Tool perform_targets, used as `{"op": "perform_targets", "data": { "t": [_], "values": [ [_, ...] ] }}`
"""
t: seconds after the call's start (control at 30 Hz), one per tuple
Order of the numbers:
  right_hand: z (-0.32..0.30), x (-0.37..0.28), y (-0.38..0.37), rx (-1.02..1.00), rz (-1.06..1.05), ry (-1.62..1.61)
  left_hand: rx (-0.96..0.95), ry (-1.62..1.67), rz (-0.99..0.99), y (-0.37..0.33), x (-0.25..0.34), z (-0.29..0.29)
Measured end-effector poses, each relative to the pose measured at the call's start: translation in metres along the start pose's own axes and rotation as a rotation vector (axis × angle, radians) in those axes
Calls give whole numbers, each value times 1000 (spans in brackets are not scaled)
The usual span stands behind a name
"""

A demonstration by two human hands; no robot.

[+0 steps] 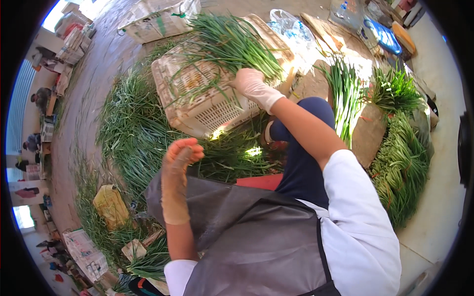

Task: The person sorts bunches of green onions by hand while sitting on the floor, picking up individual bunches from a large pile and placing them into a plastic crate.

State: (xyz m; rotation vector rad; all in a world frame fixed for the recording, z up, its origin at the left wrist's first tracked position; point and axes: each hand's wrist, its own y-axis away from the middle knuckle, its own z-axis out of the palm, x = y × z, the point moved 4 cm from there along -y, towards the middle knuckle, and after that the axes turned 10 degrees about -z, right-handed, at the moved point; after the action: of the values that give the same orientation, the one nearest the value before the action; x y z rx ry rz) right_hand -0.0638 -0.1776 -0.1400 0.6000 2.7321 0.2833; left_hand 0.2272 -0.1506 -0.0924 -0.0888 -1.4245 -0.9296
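A loose bunch of green onions (239, 47) lies across the top of an upturned, dirty white plastic crate (217, 116), its paler stem ends toward the right. My right hand (254, 88), in a pale thin glove, is closed at the near side of the bunch, with a few green strands by its fingertips. The palm side is hidden. Over my apron, left of the crate, my left hand (181, 155) is raised with fingers curled in. Its glove is stained dark on the thumb, and nothing shows in its grasp.
Heaped green leaves (136, 126) surround the crate's left and near sides. At right lie long stalks (345, 93) and stacked, tied bundles (402, 167). Another white crate (155, 22), a plastic bag of bottles (291, 27) and a yellow sack (109, 206) stand around.
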Motion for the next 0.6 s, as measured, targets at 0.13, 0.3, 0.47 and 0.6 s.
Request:
{"op": "perform_targets", "data": {
  "t": [0.13, 0.3, 0.47, 0.6],
  "values": [
    [36, 14, -31, 261, 123, -219, 27, 11, -66, 4, -22, -7],
    [68, -73, 45, 391, -176, -466, 49, 56, -176, -23, -39, -40],
    [98, -108, 71, 361, -320, -671, 134, 149, -382, -126, -52, -31],
    [119, -90, 65, 136, -135, -1270, -92, 399, -224, -146, -64, -12]
  ]
}}
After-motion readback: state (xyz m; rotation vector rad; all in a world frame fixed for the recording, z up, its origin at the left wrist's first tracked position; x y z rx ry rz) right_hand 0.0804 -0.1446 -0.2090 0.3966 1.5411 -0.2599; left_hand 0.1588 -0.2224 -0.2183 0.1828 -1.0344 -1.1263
